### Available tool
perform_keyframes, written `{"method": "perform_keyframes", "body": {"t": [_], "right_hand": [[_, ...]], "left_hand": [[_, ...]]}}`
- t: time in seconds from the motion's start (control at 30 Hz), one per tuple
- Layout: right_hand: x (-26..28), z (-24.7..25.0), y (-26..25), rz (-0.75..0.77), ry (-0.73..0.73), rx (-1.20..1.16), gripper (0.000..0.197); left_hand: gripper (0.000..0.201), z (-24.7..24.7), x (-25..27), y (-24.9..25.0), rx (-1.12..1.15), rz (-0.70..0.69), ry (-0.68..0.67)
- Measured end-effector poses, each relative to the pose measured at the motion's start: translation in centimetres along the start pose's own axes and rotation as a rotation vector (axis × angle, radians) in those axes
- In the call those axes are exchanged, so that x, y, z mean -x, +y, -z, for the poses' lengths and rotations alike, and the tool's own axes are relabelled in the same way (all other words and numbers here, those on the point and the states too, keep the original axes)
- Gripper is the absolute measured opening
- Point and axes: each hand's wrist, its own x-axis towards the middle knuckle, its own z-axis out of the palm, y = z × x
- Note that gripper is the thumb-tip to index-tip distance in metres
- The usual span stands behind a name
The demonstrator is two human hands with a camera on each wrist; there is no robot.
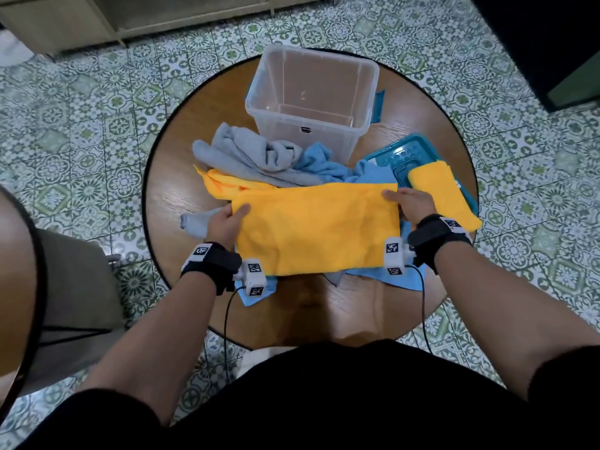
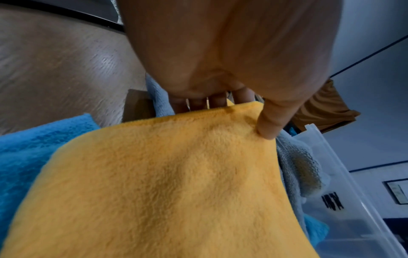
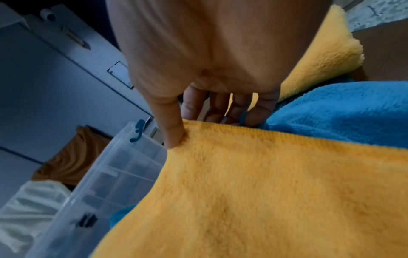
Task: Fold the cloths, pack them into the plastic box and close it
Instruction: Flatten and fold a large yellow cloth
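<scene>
A person standing at a round wooden table (image 1: 181,196) holds an orange cloth (image 1: 315,228) stretched flat between 2 hands, above a heap of unfolded cloths. On the left, the left hand (image 1: 227,220) pinches the cloth's far left corner; the left wrist view shows the thumb (image 2: 273,120) pressed on top of the fabric and the other fingers curled beneath its edge. Just behind that hand a crumpled grey cloth (image 1: 246,154) lies in the pile, with a second orange cloth (image 1: 227,181) partly hidden under the one being held, and blue cloths (image 1: 321,164) show behind and below it, 1 corner hanging toward the table's near edge. At centre, toward the back of the table, the clear plastic box (image 1: 367,92) stands open and upright with nothing visible inside. On the right, the right hand (image 1: 410,203) grips the cloth's far right corner in the same way, thumb (image 3: 172,129) on top and fingers tucked under, as the right wrist view shows. Further right, the teal lid (image 1: 399,154) lies flat on the table beside the box, and 1 folded orange cloth (image 1: 438,193) rests on it. The table stands on a green patterned tile floor (image 1: 81,141).
</scene>
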Motion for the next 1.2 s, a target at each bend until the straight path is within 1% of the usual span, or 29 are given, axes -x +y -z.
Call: {"method": "perform_keyframes", "body": {"t": [0.07, 0.1, 0.13, 0.23, 0.3, 0.33, 0.37, 0.43, 0.47, 0.5, 0.53, 0.63, 0.67, 0.73, 0.8, 0.87, 1.0, 1.07, 1.13, 1.2], "right_hand": [[-0.4, 0.4, 0.2, 0.002, 0.058, -0.096, 0.047], [-0.4, 0.7, 0.2, 0.012, 0.077, -0.139, 0.051], [-0.3, 1.0, 0.2, 0.031, 0.091, -0.172, 0.051], [0.0, 1.5, 0.5, 0.083, 0.102, -0.234, 0.043], [0.5, 1.6, 0.3, 0.104, 0.111, -0.232, 0.039], [0.7, 1.7, 0.2, 0.117, 0.119, -0.233, 0.039], [0.9, 1.9, 0.2, 0.124, 0.123, -0.24, 0.041], [0.8, 2.3, 0.3, 0.133, 0.12, -0.263, 0.048], [0.8, 2.5, 0.5, 0.127, 0.108, -0.275, 0.051], [0.7, 2.7, 0.5, 0.118, 0.096, -0.279, 0.053], [0.7, 2.9, 0.6, 0.113, 0.086, -0.272, 0.052], [0.5, 3.4, 1.0, 0.095, 0.059, -0.273, 0.049], [0.4, 3.6, 1.2, 0.091, 0.047, -0.298, 0.049], [0.4, 4.1, 1.4, 0.089, 0.018, -0.345, 0.052], [0.7, 4.5, 1.6, 0.099, -0.001, -0.365, 0.053], [0.8, 5.0, 1.9, 0.11, 0.005, -0.389, 0.048], [0.7, 5.7, 2.5, 0.133, 0.073, -0.372, 0.021], [0.9, 5.7, 2.7, 0.187, 0.086, -0.314, 0.009], [0.8, 5.5, 2.9, 0.25, 0.105, -0.18, 0.015], [0.6, 5.2, 2.9, 0.288, 0.116, -0.056, 0.02]], "left_hand": [[0.022, 0.3, 0.0, -0.4, -0.008, -0.017, 0.035], [0.017, 0.5, 0.0, -0.5, -0.024, -0.03, 0.054], [0.017, 0.6, 0.2, -0.2, -0.043, -0.052, 0.07], [0.043, 0.9, 0.6, 0.4, -0.05, -0.121, 0.149], [0.05, 0.6, 0.9, 1.2, -0.052, -0.16, 0.173], [0.048, 0.2, 1.1, 1.6, -0.046, -0.161, 0.177], [0.042, -0.1, 1.4, 1.9, -0.036, -0.145, 0.192], [0.019, -0.5, 1.6, 2.3, 0.006, -0.127, 0.179], [0.03, -0.7, 1.7, 2.4, 0.02, -0.13, 0.176], [0.046, -0.8, 1.8, 2.4, 0.027, -0.125, 0.172], [0.053, -0.9, 1.8, 2.3, 0.038, -0.122, 0.163], [0.059, -1.2, 2.0, 1.9, 0.07, -0.072, 0.096], [0.054, -1.3, 2.1, 1.7, 0.069, -0.071, 0.071], [0.036, -1.0, 2.2, 1.6, 0.061, -0.09, 0.054], [0.031, -0.3, 2.1, 1.6, 0.08, -0.075, 0.034], [0.012, 0.3, 2.2, 1.8, 0.131, -0.068, 0.007], [0.034, 1.5, 1.9, 2.1, 0.177, -0.068, -0.021], [0.047, 2.0, 1.7, 1.9, 0.19, -0.066, -0.023], [0.053, 2.0, 1.9, 2.1, 0.177, -0.07, 0.003], [0.051, 1.8, 2.3, 2.3, 0.153, -0.084, 0.036]]}}
